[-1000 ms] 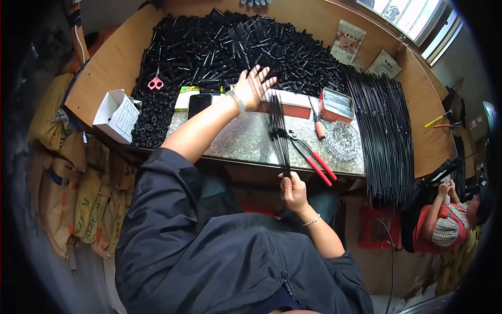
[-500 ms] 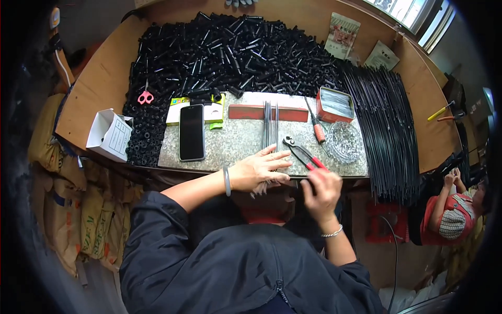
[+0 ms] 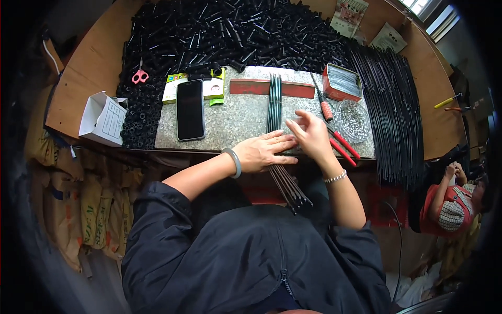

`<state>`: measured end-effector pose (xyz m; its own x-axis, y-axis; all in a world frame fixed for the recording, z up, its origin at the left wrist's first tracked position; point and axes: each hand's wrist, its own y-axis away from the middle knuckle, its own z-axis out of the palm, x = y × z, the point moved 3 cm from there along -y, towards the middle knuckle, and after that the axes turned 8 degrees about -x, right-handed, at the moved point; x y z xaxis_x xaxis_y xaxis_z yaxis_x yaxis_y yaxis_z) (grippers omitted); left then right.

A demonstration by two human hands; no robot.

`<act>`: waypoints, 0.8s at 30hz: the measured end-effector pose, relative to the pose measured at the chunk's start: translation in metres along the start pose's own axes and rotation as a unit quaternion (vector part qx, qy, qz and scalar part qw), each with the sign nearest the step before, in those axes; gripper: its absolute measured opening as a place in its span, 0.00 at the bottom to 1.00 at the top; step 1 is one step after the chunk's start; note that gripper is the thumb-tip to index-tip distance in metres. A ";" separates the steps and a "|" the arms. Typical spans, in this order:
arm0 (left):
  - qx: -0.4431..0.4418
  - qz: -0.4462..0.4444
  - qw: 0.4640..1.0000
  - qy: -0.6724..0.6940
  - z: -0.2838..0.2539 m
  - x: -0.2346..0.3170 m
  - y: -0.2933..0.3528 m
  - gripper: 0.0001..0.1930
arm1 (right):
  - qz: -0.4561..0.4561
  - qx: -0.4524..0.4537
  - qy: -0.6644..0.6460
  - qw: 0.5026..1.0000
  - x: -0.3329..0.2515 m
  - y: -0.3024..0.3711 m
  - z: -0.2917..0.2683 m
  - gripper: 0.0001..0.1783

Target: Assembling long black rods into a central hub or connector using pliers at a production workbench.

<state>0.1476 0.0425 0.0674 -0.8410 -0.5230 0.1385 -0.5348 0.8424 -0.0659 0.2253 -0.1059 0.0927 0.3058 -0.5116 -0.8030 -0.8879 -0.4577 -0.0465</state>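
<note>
"Flat over the dark rods (image 3: 274, 112), the left hand (image 3: 259, 153) lies palm down, fingers loosely spread."

"And the right hand (image 3: 315, 137)?"

"Just beside it, half-curled, thumb apart from the fingers; I can't tell whether it touches the rods."

"Where are they?"

"Over the grey board (image 3: 227, 116) and across the red bar (image 3: 248, 88), before heaped black tubes (image 3: 209, 36)."

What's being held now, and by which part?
The left hand lies over the thin dark rods near mid-length, grip unclear; the right hand shows nothing held.
</note>
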 end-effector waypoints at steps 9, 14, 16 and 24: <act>0.032 0.026 0.999 0.002 -0.001 0.002 -0.001 0.31 | 0.156 -0.112 -0.120 0.974 -0.006 -0.063 0.030 0.15; 0.027 0.020 0.999 -0.020 -0.001 0.003 -0.001 0.30 | 0.159 -0.073 -0.184 0.967 0.001 -0.064 0.034 0.13; 0.030 0.019 0.999 -0.019 -0.001 0.002 -0.002 0.29 | 0.161 -0.064 -0.202 0.964 0.003 -0.063 0.032 0.12; 0.044 0.012 0.999 -0.013 -0.001 0.001 0.000 0.28 | 0.146 -0.086 -0.400 0.901 -0.007 -0.065 0.020 0.06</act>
<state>0.1467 0.0419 0.0687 -0.8552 -0.5065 0.1097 -0.5181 0.8410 -0.1562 0.2746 -0.0584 0.0896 -0.3394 0.0278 -0.9402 -0.8024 -0.5301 0.2740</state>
